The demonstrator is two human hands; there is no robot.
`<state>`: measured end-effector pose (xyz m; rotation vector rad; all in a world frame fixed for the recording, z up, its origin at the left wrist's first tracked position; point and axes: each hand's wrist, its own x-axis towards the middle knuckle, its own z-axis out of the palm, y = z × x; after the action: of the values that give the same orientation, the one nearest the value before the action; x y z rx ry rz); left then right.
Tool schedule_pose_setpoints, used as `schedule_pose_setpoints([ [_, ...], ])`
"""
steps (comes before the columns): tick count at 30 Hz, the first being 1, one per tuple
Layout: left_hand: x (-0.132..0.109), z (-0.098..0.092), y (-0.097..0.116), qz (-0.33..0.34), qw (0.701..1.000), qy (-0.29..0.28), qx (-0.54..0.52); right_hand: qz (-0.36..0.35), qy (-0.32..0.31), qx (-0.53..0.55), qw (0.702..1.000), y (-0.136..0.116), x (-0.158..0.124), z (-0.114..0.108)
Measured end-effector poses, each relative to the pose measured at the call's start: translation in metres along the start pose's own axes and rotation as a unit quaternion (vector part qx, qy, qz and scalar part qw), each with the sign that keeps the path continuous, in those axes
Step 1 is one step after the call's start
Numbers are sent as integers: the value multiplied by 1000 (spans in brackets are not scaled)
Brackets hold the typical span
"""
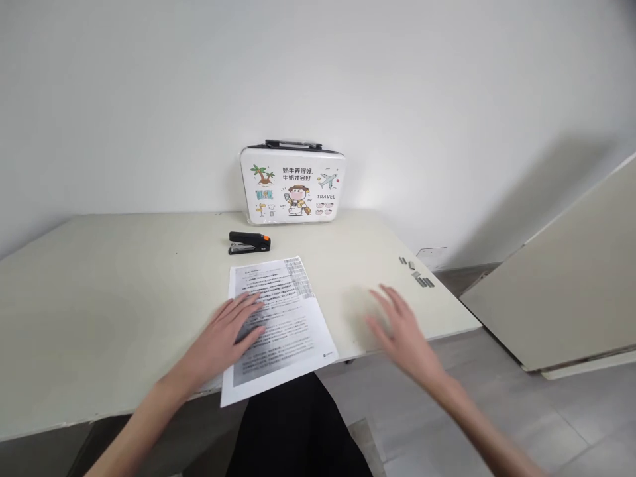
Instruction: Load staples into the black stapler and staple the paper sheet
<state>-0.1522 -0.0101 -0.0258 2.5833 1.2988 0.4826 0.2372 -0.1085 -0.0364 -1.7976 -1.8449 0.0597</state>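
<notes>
A printed sheet of paper [293,344] lies at the table's front edge, its lower part sticking out past the edge. My left hand [231,331] rests on the sheet's left side with the fingers spread, covering some of the text. To the right of the paper, my right hand [397,328] hovers over the table near the front edge, slightly blurred, its fingers apart and nothing in them. Behind the paper stands a black stapler [250,243] with an orange tab. Several small strips of staples [422,280] are scattered at the table's right side.
A white case [293,185] with cartoon travel prints and a black handle stands upright against the wall at the back of the pale table [124,285]. Right of the table, a light panel [561,285] leans over the grey floor [521,411].
</notes>
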Motion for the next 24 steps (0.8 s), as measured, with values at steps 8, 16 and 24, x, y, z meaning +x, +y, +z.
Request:
schedule_pose_setpoints([
  [8, -11, -8, -22, -6, 997, 62, -42, 216, 69, -30, 974, 145, 18, -3],
  [16, -12, 1, -25, 7, 996, 76, -37, 283, 119, -31, 951, 179, 93, 26],
  [24, -13, 5, -32, 12, 997, 68, -27, 256, 117, -38, 959, 191, 161, 58],
])
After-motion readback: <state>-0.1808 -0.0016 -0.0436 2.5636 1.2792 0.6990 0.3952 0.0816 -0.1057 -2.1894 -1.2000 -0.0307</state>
